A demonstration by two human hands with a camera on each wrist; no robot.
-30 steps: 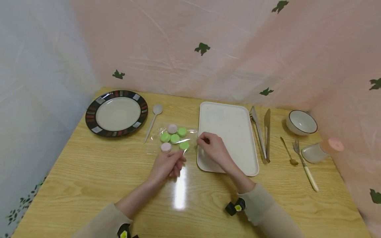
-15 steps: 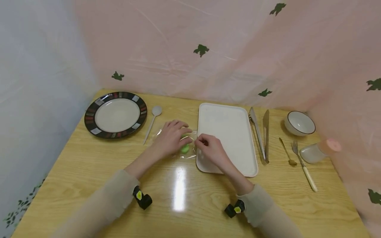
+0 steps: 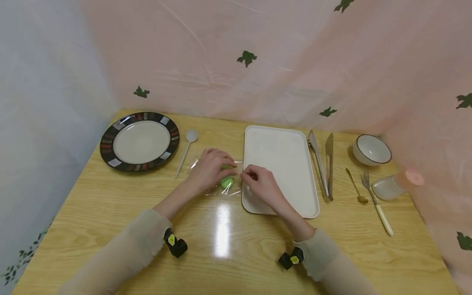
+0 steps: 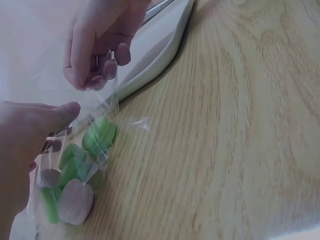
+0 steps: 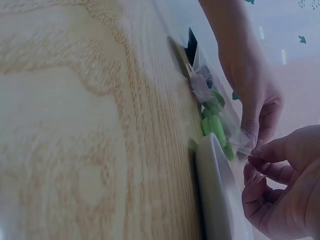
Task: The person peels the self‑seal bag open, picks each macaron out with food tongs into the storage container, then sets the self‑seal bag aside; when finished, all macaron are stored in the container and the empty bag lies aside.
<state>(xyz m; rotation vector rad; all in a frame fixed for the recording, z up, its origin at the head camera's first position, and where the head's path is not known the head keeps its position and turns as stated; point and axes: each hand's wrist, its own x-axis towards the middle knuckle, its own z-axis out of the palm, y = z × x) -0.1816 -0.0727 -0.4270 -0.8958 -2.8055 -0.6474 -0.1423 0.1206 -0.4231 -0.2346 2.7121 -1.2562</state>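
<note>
While it's pinched — the bag stretches crosswise.

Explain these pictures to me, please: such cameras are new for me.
No machine here: a person's left hand and right hand work bare. One picture is from the head, looking down at the table; two from the wrists. On the table lie a clear bag of green and pale round pieces, a white tray, a dark-rimmed plate, a spoon, a fork, a bowl and a jar. The right hand pinches the bag's edge; the left arches over the bag, its grip unclear.
</note>
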